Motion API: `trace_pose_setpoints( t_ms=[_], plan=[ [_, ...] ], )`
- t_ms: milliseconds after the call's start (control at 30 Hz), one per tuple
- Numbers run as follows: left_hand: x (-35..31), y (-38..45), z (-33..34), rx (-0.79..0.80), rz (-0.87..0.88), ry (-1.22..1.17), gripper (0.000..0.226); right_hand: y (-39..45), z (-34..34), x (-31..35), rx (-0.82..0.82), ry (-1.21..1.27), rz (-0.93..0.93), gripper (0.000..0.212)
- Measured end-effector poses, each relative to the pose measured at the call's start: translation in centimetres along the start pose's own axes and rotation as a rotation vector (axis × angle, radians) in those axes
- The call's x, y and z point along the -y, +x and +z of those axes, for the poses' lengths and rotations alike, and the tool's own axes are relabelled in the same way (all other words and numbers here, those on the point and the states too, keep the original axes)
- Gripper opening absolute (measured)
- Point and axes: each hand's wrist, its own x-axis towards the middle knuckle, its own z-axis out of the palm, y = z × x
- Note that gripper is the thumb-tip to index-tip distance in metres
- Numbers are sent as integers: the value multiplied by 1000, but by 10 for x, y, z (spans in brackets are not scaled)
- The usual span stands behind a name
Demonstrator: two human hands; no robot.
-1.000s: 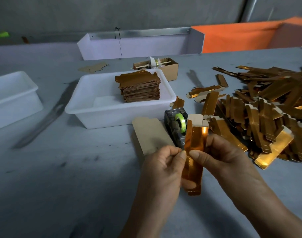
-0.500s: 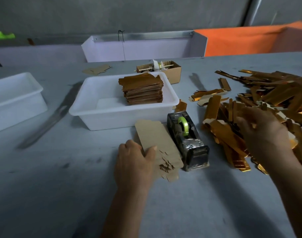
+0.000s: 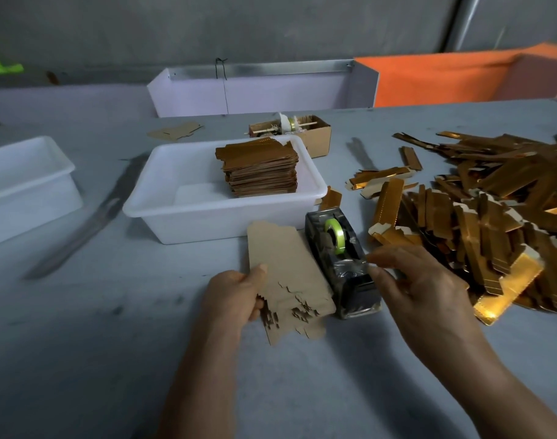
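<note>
A small stack of flat brown card blanks (image 3: 286, 267) lies on the grey table beside a black tape dispenser (image 3: 340, 258) with a green roll. My left hand (image 3: 236, 296) grips the stack's left edge, thumb on top. My right hand (image 3: 419, 286) hovers at the dispenser's front end, fingers loosely spread and blurred, holding nothing that I can see. A big heap of gold foil card pieces (image 3: 492, 223) covers the table to the right.
A white tub (image 3: 150, 207) behind the blanks holds a neat stack of gold cards (image 3: 261, 169). Another white tub (image 3: 23, 185) stands at the left. A small cardboard box (image 3: 315, 134) sits behind, with white and orange panels along the table's back.
One second ago both hands held a gold piece. It has gone. My left hand has settled on the brown stack; my right hand has come back from the gold heap to the dispenser.
</note>
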Motion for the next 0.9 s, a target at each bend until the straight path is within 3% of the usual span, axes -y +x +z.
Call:
trace_pose_setpoints(
  t_ms=[133,367,500,600,767,900],
  plan=[
    [-1,6,5,-76,102,36,37,0,2,4,-12,-5,-3,20],
    [5,14,-2,-31,56,-108,20,2,3,7,-8,23,-5,19],
    [4,5,-5,-193,220,-90,15,2,3,14,-21,22,8,19],
    [-3,-9,-11,-265,282,-236,18,2,1,19,-23,89,41,23],
    [-18,-44,-4,-16,251,-549,11,7,-1,37,129,691,303,37],
    [-22,-62,12,108,224,-639,11,15,-1,42,220,907,416,34]
  ],
)
